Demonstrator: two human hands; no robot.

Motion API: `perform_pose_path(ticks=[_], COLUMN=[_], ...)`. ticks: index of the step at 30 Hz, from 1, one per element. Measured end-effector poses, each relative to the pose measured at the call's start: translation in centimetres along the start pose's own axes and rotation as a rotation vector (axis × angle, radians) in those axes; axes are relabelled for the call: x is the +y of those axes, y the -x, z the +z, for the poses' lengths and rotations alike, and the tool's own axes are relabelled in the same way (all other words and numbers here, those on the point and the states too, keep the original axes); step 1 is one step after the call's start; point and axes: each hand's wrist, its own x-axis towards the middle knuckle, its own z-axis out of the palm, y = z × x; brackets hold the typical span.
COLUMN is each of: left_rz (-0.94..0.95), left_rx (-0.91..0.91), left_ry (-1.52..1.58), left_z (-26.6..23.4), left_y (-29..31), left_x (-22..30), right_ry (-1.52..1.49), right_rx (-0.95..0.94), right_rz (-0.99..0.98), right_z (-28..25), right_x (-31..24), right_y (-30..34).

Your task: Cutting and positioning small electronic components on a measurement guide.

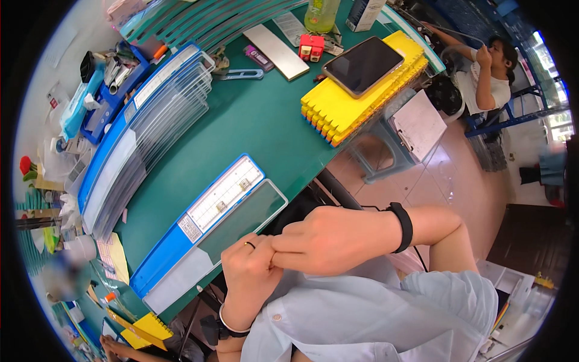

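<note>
Left hand (pixel 250 265), right hand (pixel 329 241) meet, curled; cannot tell what's held. Blue tray (pixel 169 250) near, apparently for easy reach.

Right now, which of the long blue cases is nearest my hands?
The blue case with one clear cover, just beyond your left hand; the farther blue case, at upper left, has several clear covers fanned along it.

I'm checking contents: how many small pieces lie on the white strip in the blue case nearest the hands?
2: one small piece toward the upper-right end of the white strip, the other near its middle.
</note>
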Motion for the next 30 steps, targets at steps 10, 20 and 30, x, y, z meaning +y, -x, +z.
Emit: perform_pose_path(ticks=[10, 20, 30], left_rz=[-0.235, -0.161, -0.12], left_rx=[0.213, 0.182, 0.153], left_ry=[0.26, 0.219, 0.196], left_z=[-1.2, -1.3, -2.1], left_y=[0.9, 0.8, 0.8], left_x=[-1.3, -1.0, -1.2], right_ry=[0.445, 0.536, 0.75], right_rx=[0.787, 0.664, 0.397], right_rz=[0.973, 0.926, 0.998], right_z=[-9.8, -9.4, -10.6], right_x=[8.4, 12.8, 12.2], right_y=[11.5, 12.5, 11.4])
